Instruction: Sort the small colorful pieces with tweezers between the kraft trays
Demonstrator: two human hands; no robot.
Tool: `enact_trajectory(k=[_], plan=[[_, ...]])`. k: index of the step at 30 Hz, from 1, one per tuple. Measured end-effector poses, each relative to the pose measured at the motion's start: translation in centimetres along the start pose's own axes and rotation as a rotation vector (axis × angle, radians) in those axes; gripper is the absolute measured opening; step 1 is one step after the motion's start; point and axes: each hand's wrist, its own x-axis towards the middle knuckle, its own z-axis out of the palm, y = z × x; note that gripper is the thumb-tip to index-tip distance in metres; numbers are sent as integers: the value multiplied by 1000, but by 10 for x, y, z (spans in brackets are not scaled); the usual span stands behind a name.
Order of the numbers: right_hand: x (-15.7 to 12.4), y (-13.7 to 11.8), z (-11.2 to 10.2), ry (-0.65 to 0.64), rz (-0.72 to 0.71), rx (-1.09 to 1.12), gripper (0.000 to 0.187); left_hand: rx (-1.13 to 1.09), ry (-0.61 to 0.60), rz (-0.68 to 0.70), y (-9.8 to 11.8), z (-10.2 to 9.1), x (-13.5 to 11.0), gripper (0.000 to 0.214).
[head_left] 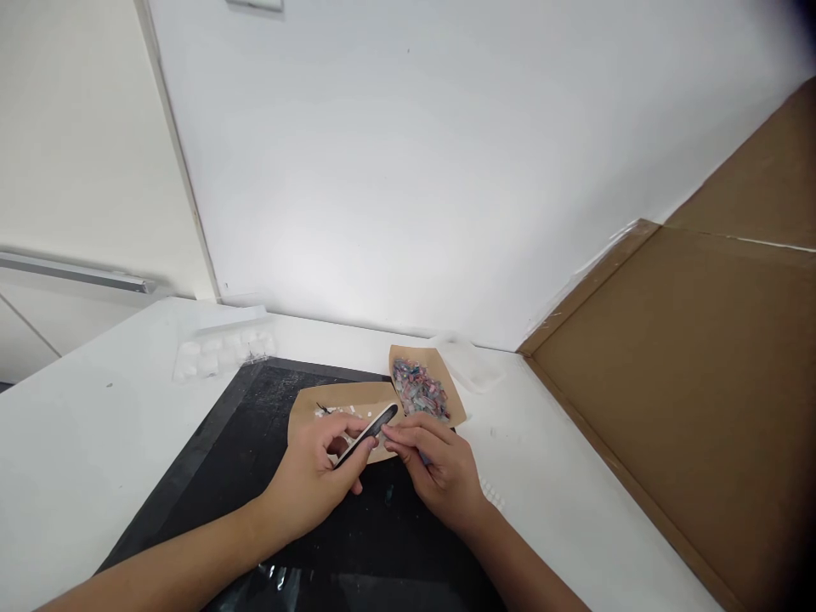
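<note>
On a black mat (255,442) over a white table (95,408), work looks underway, the left hand (328,463) gripping a file (375,427) above a paper tray (363,393), the right (439,467) pinching a small pale piece (381,437), with many coloured pieces (421,389) lying unhandled alongside.

Matt Strip, Brown Paper, Clear Plastic

Above the black mat (246,446), glossy along its near edge, a strip (368,433) shows a matt dark face. On the mat, a tray (308,398) looks like smooth paper. Beyond its far-left corner, a case (223,350) is shiny plastic; to its right, a panel (688,365) is matt cardboard.
</note>
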Motion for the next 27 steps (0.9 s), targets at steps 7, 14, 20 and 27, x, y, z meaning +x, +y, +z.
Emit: enact_trajectory(k=[7, 14, 20, 27], plan=[[0, 2, 4, 105, 58, 21, 19, -35, 57, 14, 1, 2, -2, 29], [1, 1, 5, 152, 45, -3, 15, -22, 18, -9, 1, 2, 0, 30], [-2, 5, 12, 92, 16, -145, 8, 20, -3, 18, -2, 0, 0, 30], [-5, 4, 14, 106, -8, -253, 7, 74, -34, 109, -4, 0, -2, 31]])
